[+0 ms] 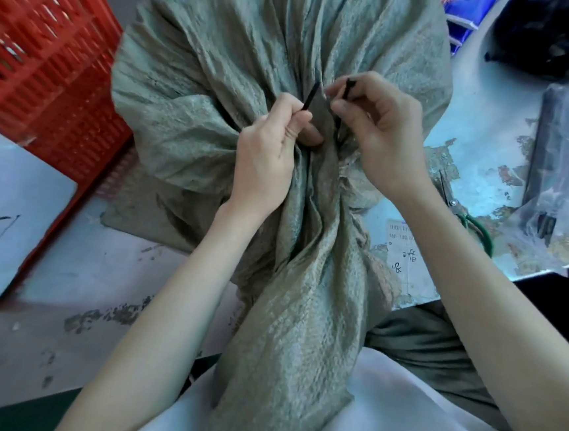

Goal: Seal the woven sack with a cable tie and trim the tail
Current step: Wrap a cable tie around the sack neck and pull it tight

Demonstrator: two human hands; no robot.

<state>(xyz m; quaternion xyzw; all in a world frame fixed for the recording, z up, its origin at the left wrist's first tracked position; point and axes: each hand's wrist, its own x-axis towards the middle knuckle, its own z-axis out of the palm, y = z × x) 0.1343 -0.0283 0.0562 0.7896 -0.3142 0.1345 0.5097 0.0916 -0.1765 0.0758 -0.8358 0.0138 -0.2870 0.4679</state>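
The woven sack (278,187) lies mid-surface, neck gathered. The left hand (267,159) pinches one end of the black cable tie (310,95); the right hand (380,127) pinches its head end. A red crate (38,66) stands far left; scissors (462,213) lie right beside an unreadable label (403,241).

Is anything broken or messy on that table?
Yes. The table top is worn: its pale blue coating has peeled off in ragged patches right of the woven sack. The scissors lie partly hidden under the right forearm. Nothing looks spilled.
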